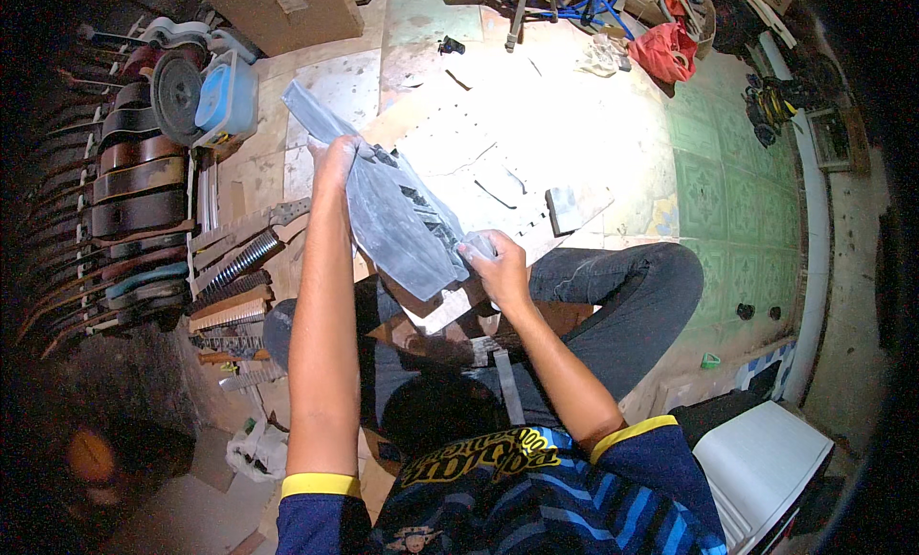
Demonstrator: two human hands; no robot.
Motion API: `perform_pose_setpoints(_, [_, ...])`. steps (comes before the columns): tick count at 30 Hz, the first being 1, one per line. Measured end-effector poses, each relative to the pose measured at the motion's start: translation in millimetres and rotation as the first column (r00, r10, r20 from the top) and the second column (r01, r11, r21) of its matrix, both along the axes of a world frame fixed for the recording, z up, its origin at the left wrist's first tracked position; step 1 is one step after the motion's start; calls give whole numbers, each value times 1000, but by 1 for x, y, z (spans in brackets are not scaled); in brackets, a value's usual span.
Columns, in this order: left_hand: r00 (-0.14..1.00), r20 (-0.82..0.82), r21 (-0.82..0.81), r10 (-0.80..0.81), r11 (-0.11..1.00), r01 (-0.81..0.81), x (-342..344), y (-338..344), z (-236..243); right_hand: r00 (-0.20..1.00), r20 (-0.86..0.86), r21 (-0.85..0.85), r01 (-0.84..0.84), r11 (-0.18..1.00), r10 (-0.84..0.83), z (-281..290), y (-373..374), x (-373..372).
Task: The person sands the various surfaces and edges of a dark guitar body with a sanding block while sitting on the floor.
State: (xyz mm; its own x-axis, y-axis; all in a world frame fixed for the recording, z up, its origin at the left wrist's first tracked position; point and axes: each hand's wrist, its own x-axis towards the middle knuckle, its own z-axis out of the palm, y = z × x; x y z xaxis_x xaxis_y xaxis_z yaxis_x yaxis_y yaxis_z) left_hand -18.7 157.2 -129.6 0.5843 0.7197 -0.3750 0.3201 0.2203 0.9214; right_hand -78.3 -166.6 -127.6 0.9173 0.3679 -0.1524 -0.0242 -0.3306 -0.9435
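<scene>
A grey, dust-covered electric guitar body (397,225) lies tilted across my lap, its narrow neck end pointing to the far left. Dark cavities run along its right side. My left hand (335,159) is closed round it where the neck part meets the body. At the lower right edge, my right hand (498,266) is closed, thumb and fingers pressed together against the body. A small grey piece seems to be between those fingers, but its kind is hard to make out. Beneath the body, a white board (442,311) rests over my legs.
Several guitars (144,177) stand in a row at the left, beside a clear bin (235,100) with a blue item. A dark-faced block (565,210) sits on the brightly lit floor ahead. A red bag (665,52) lies far right, a white box (766,464) near right.
</scene>
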Motion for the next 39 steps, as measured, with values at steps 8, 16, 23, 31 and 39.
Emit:
perform_pose_setpoints(8, [998,-65,5,-6,1000,6,-3,-7,11,996,-58,-36,65,997,-67,16,0,-2])
perform_pose_setpoints(16, [997,-69,-36,-17,999,15,2,-21,25,868,-493,242,77,967,55,8,-15,5])
perform_pose_setpoints(23, [1000,-19,43,18,999,-18,-4,10,-4,677,-679,543,204,815,283,24,-27,12])
perform_pose_setpoints(31, [998,-54,201,34,979,-22,-11,53,-39,702,-693,487,288,824,164,22,-20,3])
perform_pose_setpoints(39, [1000,16,138,-7,990,5,-7,-26,50,781,-619,292,323,900,-80,-1,-15,-5])
